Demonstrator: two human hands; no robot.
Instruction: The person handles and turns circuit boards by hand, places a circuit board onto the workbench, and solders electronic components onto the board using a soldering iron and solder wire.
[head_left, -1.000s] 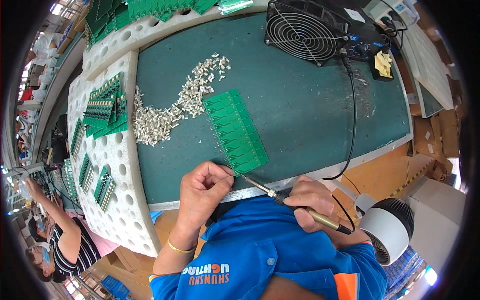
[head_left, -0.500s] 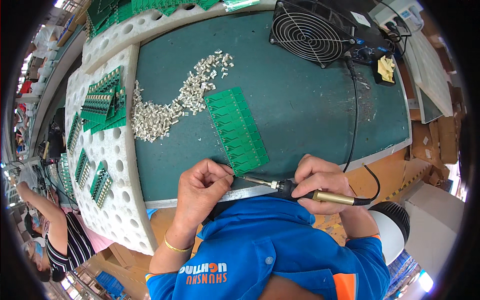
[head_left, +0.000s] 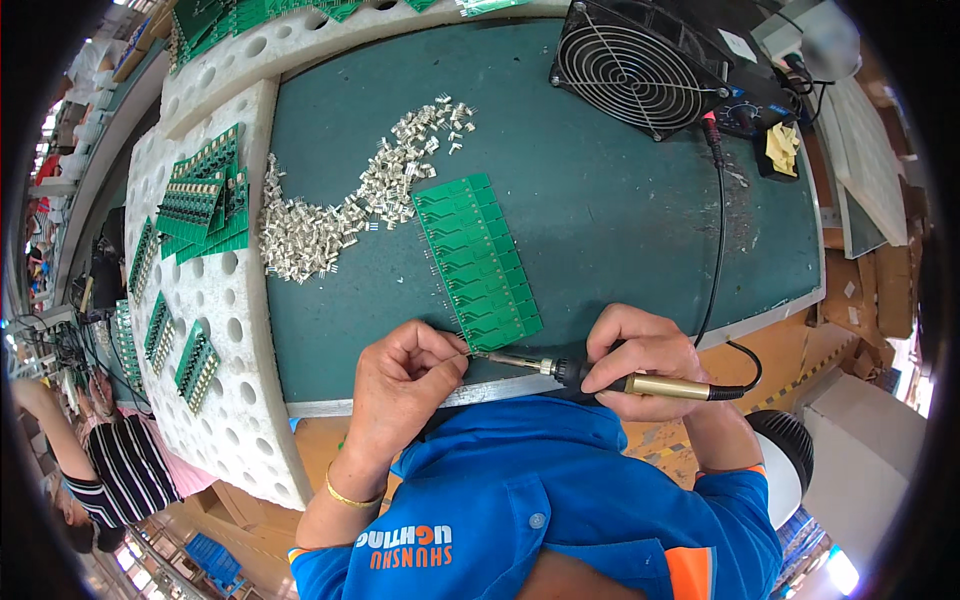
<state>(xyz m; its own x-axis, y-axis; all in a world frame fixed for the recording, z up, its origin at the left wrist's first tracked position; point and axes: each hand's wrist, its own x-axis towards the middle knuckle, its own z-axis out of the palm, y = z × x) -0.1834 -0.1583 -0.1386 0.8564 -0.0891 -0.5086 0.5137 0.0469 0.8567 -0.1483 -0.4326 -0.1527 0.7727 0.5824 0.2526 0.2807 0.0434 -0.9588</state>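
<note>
A green circuit board (head_left: 480,262) lies at a slant on the bench, its near end by my hands. In my right hand (head_left: 640,365) is a soldering iron (head_left: 668,387), gripped by its handle. Its tip points left and meets the board's near corner. My left hand (head_left: 410,375) is closed in a pinch beside that corner. From its fingertips a thin strand, seemingly solder wire (head_left: 466,352), reaches toward the tip; most of it is hidden by the fingers. Beyond, to the left, spreads a pile of small white pin connectors (head_left: 310,235).
White foam panels (head_left: 215,365) with holes border the bench on the left, bearing several populated boards (head_left: 205,200). A black fan unit (head_left: 640,75) stands at the far right, near a yellow sponge (head_left: 782,148). The iron's cable (head_left: 720,240) crosses the right side. Another person (head_left: 130,460) works at left.
The whole view has shifted slightly. The iron's tip has come a little further left against the board's corner. My grips stay the same, while the person at left has leaned away.
</note>
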